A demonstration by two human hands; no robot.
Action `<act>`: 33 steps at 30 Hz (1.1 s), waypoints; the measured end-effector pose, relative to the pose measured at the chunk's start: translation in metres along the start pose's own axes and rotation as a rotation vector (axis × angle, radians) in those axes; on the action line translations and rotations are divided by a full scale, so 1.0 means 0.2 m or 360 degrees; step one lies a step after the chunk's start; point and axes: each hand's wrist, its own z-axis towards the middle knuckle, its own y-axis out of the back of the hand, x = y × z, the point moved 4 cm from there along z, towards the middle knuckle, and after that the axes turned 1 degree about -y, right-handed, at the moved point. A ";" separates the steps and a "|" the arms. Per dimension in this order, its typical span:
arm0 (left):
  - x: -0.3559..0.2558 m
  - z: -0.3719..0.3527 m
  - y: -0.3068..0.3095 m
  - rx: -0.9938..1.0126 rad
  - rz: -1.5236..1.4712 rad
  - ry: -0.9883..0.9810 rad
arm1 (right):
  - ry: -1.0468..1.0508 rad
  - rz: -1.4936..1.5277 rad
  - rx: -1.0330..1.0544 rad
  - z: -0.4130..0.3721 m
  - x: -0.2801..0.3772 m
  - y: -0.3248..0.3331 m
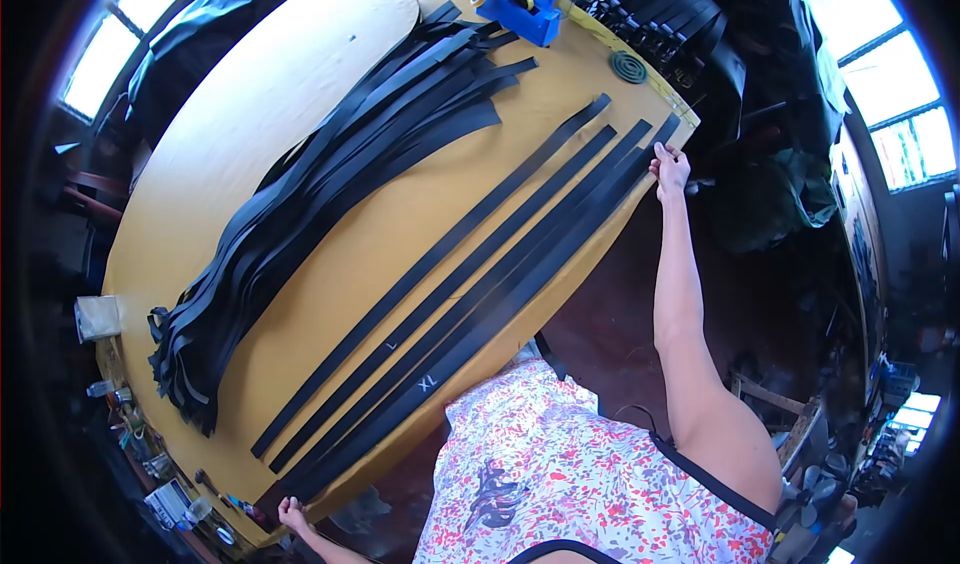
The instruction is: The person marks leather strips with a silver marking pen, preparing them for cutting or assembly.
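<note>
Several long black strips lie side by side along the near edge of the yellow table [340,264]. My right hand [671,169] pinches the far right end of the strip nearest the edge [560,254]. At the other end, low in the view, my left hand [292,514] is closed by the lower end of the same group; what it grips is too small to make out. One strip [440,249] lies apart, farther in. White marks reading "L" and "XL" show on two strips. A large bundle of black strips [330,174] lies beyond them.
A blue tape dispenser [530,14] and a green coil [628,66] sit at the far end. Dark material [660,24] hangs past that edge. A tool with a dark handle [245,507] lies at the lower left corner, near small containers [165,504].
</note>
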 end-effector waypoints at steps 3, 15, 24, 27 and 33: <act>-0.04 0.04 0.02 -0.0032 -0.0067 -0.0029 | -0.0049 -0.0018 0.0087 0.07 -0.09 -0.11; -0.08 0.12 -0.10 0.0113 -0.0180 -0.0136 | -0.0262 -0.0246 0.0490 0.28 -0.34 -0.19; -0.23 -0.16 -0.27 -0.0326 -0.0059 -0.0053 | -0.0531 -0.0331 0.0650 0.98 -0.56 -0.01; -0.17 -0.14 -0.28 -0.0375 0.0107 -0.0062 | -0.0528 -0.0368 0.0579 0.91 -0.47 -0.09; -0.15 -0.16 -0.29 -0.0416 0.0092 0.0052 | -0.0468 -0.0393 0.0548 0.77 -0.43 -0.11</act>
